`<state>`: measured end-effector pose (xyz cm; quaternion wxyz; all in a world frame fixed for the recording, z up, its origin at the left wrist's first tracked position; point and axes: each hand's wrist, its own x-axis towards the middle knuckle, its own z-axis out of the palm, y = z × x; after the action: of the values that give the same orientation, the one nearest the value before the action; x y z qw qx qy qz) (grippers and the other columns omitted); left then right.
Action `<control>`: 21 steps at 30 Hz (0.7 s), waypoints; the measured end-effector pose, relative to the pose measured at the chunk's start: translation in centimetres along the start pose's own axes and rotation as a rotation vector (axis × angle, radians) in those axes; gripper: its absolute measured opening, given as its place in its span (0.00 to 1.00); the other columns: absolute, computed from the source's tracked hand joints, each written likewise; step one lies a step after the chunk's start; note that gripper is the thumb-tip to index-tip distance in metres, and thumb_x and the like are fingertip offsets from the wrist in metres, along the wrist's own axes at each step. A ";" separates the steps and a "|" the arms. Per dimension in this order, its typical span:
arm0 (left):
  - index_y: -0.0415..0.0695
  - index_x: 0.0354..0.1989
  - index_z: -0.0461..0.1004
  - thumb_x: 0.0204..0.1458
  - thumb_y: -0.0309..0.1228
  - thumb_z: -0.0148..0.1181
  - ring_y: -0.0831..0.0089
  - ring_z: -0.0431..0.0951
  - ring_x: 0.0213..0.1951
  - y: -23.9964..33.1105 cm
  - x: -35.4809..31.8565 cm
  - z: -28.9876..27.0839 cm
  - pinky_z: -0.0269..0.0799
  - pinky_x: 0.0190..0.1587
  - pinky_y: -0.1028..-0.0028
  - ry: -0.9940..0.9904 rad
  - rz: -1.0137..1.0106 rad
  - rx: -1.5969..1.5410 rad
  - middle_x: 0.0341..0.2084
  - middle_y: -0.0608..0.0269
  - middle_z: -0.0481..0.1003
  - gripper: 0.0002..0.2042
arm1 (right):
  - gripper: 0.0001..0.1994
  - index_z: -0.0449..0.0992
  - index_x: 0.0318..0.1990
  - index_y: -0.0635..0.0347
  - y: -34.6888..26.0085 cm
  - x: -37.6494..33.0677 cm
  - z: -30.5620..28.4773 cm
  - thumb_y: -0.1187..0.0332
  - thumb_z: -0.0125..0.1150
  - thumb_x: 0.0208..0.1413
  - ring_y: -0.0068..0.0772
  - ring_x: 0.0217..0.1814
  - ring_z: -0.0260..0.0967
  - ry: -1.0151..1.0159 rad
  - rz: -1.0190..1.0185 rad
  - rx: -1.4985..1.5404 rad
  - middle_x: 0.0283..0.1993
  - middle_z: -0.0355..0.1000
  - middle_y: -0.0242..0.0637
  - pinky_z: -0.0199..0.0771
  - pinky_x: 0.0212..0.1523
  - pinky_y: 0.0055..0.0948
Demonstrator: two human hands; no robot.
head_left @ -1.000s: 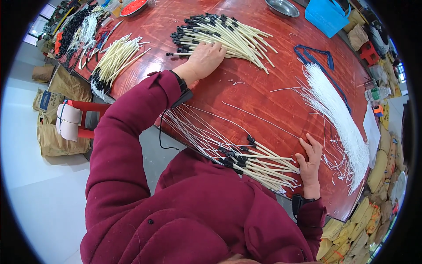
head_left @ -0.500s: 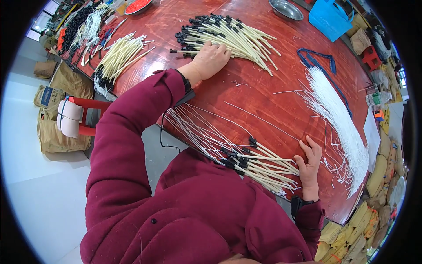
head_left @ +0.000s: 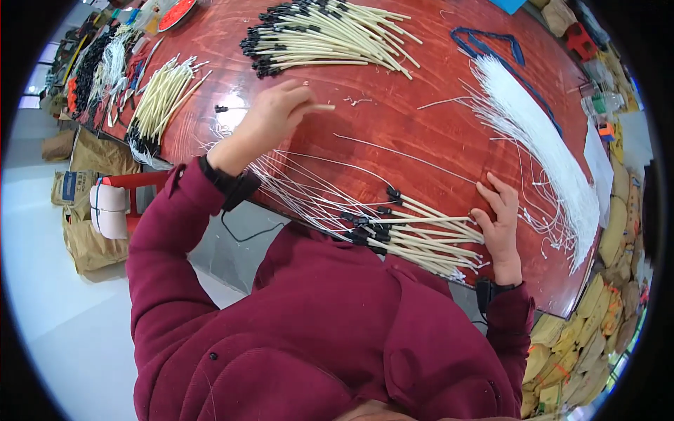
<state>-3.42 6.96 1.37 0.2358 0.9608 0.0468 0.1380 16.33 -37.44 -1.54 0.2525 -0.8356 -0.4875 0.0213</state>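
My left hand (head_left: pixel 270 121) is closed around a cream stick (head_left: pixel 324 107) with a black end piece. The stick's black end pokes out on the left of the hand, its plain end on the right. My right hand (head_left: pixel 500 228) rests at the table's near right, thumb and forefinger pinched at the end of a thin white cord (head_left: pixel 407 156). That cord stretches leftward over the table. Just left of the right hand lies a bunch of cream sticks with black ends (head_left: pixel 421 242), white cords (head_left: pixel 309 200) trailing from it. A larger pile of such sticks (head_left: pixel 330 42) lies at the far side.
The red table (head_left: pixel 393 126) also bears a thick bundle of white cords (head_left: pixel 540 147) at right, a blue strap (head_left: pixel 516 49), and a smaller stick bunch (head_left: pixel 165 102) at left. A dish of red pieces (head_left: pixel 175 14) sits far left. Sacks (head_left: pixel 576 351) are stacked beyond the right edge.
My left hand has come back from the far pile toward me and to the left, now with one stick in it. The right hand keeps its pinch; the whole view has shifted slightly.
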 end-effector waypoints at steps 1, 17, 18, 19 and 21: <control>0.39 0.39 0.75 0.54 0.24 0.59 0.46 0.78 0.39 0.2 -0.9 0.0 0.74 0.41 0.57 -0.044 -0.035 -0.015 0.35 0.52 0.75 0.05 | 0.23 0.79 0.57 0.58 0.0 0.0 0.1 0.65 0.69 0.52 0.46 0.66 0.63 -0.003 0.004 0.006 0.67 0.68 0.42 0.59 0.68 0.43; 0.36 0.39 0.77 0.54 0.20 0.60 0.52 0.78 0.35 0.9 -2.7 0.8 0.74 0.39 0.64 -0.101 -0.046 -0.082 0.33 0.52 0.75 0.06 | 0.23 0.80 0.57 0.56 -0.1 0.0 0.0 0.66 0.70 0.51 0.45 0.66 0.63 -0.006 0.015 0.020 0.68 0.68 0.41 0.59 0.68 0.42; 0.36 0.39 0.77 0.54 0.20 0.60 0.52 0.78 0.35 1.0 -2.7 0.8 0.74 0.39 0.64 -0.101 -0.047 -0.077 0.33 0.52 0.75 0.06 | 0.23 0.80 0.57 0.56 -0.1 0.0 0.0 0.66 0.70 0.51 0.45 0.66 0.63 -0.005 0.015 0.023 0.68 0.68 0.40 0.59 0.68 0.42; 0.36 0.39 0.77 0.54 0.20 0.60 0.52 0.78 0.35 1.0 -2.6 0.8 0.74 0.39 0.64 -0.103 -0.048 -0.078 0.33 0.52 0.75 0.06 | 0.23 0.80 0.57 0.56 -0.1 0.0 0.0 0.67 0.70 0.51 0.45 0.66 0.63 -0.003 0.014 0.026 0.68 0.68 0.40 0.59 0.68 0.42; 0.37 0.39 0.77 0.53 0.20 0.60 0.52 0.78 0.36 1.1 -2.5 0.8 0.74 0.39 0.63 -0.105 -0.043 -0.064 0.33 0.52 0.75 0.06 | 0.23 0.80 0.57 0.56 0.0 -0.1 0.0 0.66 0.70 0.51 0.44 0.66 0.63 -0.005 0.016 0.028 0.68 0.68 0.40 0.59 0.68 0.42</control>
<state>-5.59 5.20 0.58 0.2716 0.9574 0.0507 0.0836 16.29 -37.51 -1.54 0.2628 -0.8357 -0.4811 0.0321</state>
